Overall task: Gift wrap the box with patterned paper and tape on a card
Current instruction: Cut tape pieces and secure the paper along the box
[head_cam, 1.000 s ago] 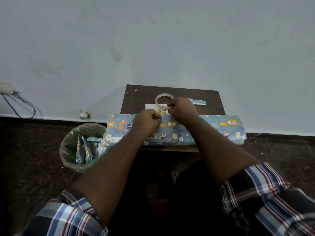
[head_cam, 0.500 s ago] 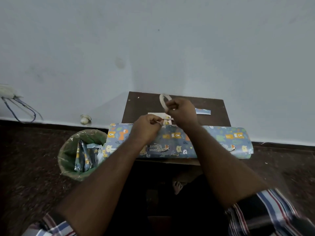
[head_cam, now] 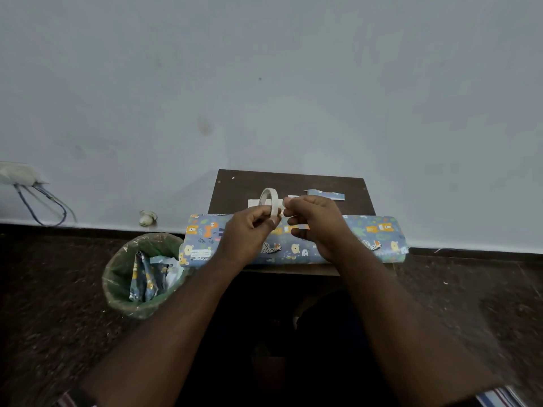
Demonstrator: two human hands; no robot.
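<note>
Tape roll (head_cam: 269,203) is now upright, passed to our left hand (head_cam: 249,230); right hand (head_cam: 311,223) fingers pinch its loose end. Wrapped box (head_cam: 373,239) lies across the desk (head_cam: 235,186) near edge. Taping step; next, pull a strip.

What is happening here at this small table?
A person is wrapping a gift. The left hand holds a clear ring-shaped tape roll upright, and the right hand pinches its loose end. Below them, the long box in blue animal-patterned paper lies across the dark wooden table. A white card lies behind it.
</note>
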